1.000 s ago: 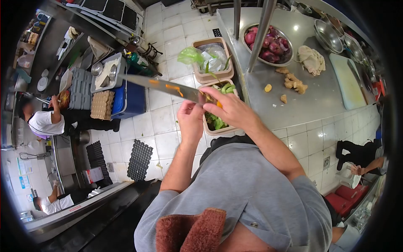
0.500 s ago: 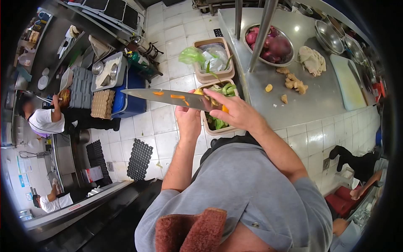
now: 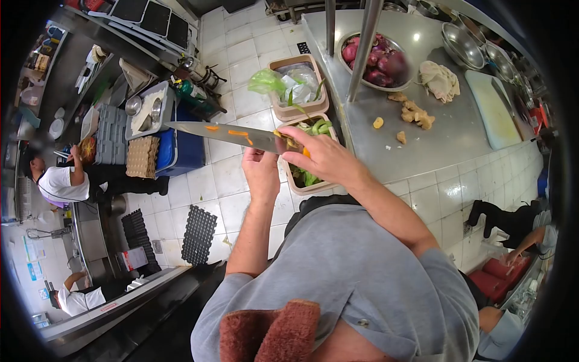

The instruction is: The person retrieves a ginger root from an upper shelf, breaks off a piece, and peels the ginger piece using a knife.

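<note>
My right hand (image 3: 322,155) grips a large kitchen knife (image 3: 214,136) near its heel, with the blade pointing left and its flat side up. Thin orange strips (image 3: 238,133) cling to the blade. My left hand (image 3: 260,170) is closed at the near edge of the blade. Its fingertips go behind the steel, so what they hold is hidden. A small yellowish-brown piece (image 3: 292,144) shows between the hands. Under them stands a beige bin (image 3: 300,188) with green leafy scraps.
A second beige bin (image 3: 298,113) holds plastic bags. On the steel table (image 3: 386,163) at right are a bowl of red onions (image 3: 377,63), ginger (image 3: 417,114), a cloth (image 3: 439,81) and a cutting board (image 3: 491,111). Co-workers (image 3: 63,178) stand at the left.
The view has shifted slightly, so the table and bins sit a little further left. Both hands keep nearly the same pose around the knife.
</note>
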Motion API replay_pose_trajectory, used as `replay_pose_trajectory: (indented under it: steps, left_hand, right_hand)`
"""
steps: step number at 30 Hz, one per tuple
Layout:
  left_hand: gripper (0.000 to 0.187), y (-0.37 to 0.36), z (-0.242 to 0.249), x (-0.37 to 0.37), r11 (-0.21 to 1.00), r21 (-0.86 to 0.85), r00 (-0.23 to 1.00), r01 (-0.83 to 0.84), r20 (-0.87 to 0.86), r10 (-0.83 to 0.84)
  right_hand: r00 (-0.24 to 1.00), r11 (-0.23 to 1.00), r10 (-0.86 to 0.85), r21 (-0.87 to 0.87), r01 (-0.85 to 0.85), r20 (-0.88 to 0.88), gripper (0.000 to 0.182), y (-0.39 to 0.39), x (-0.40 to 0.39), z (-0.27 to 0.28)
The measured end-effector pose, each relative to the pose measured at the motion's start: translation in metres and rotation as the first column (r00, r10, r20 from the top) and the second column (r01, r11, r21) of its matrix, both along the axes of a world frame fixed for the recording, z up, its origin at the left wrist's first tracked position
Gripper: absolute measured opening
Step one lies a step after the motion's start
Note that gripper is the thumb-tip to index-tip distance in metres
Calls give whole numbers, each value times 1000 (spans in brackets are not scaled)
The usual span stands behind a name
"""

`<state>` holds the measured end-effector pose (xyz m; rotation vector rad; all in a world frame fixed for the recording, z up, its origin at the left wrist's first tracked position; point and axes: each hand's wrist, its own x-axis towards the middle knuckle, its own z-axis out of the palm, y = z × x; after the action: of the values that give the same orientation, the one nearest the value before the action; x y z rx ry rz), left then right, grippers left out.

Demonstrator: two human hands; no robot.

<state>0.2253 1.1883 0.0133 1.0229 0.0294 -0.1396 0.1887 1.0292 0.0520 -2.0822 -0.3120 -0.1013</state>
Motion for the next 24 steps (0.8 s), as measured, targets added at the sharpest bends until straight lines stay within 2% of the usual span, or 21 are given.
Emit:
replay_pose_trajectory:
  steps: [3,5,7,9,11,12,13,15,16,17,19,20,21,23,24]
  left_hand:
    - [16,0,1,1,999,36,999,-40,-11,41]
    - [13,3,-14,2,988,155,1000,-1,20,-2]
    - [11,-4,-25,-8,987,155,999,44,-13,-42]
    - [17,-10,-23,-8,994,92,998,61,-24,-59]
    - [26,-11,-17,-5,988,-130,988,79,-118,-94]
    - [34,-8,-16,-1,980,-172,981,97,-150,-123]
    - [34,-4,-15,2,982,-172,983,81,-148,-107]
    - [36,5,-12,7,918,-371,963,140,-164,-213]
    - [39,10,-15,10,901,-407,957,150,-167,-235]
    - [39,12,-17,11,904,-402,959,146,-168,-230]
    - [35,11,-21,10,893,-443,969,84,-172,-176]
    - [35,10,-21,9,893,-441,967,89,-175,-183]
    - [35,8,-21,8,900,-422,972,111,-144,-187]
    - [36,6,-21,6,906,-401,974,137,-113,-198]
    - [36,6,-22,4,895,-425,970,138,-124,-208]
  right_hand:
    - [996,999,-1,33,3,-87,48,3,3,6]
    - [979,1000,-23,0,23,-204,45,5,5,10]
    - [990,999,-34,12,36,-135,47,5,13,5]
    - [997,998,-52,29,54,-60,49,5,22,-10]
    - [994,980,-84,173,95,-73,49,2,26,-18]
    - [953,975,-43,198,106,-298,52,-7,24,-19]
    - [955,976,-27,198,89,-296,52,-11,21,-18]
    - [955,972,-82,189,140,-285,56,-15,15,-22]
    - [959,969,-97,194,152,-265,58,-16,13,-25]
    - [960,969,-91,199,147,-265,58,-16,10,-27]
    - [990,986,-32,160,54,-134,58,-16,3,-27]
    - [999,985,-43,166,43,-6,59,-10,2,-30]
    - [999,985,-51,167,52,-9,59,-10,-1,-29]
    - [985,989,65,141,-43,-159,61,-6,-6,-14]
    - [996,991,54,127,-44,-78,62,-3,-7,-16]
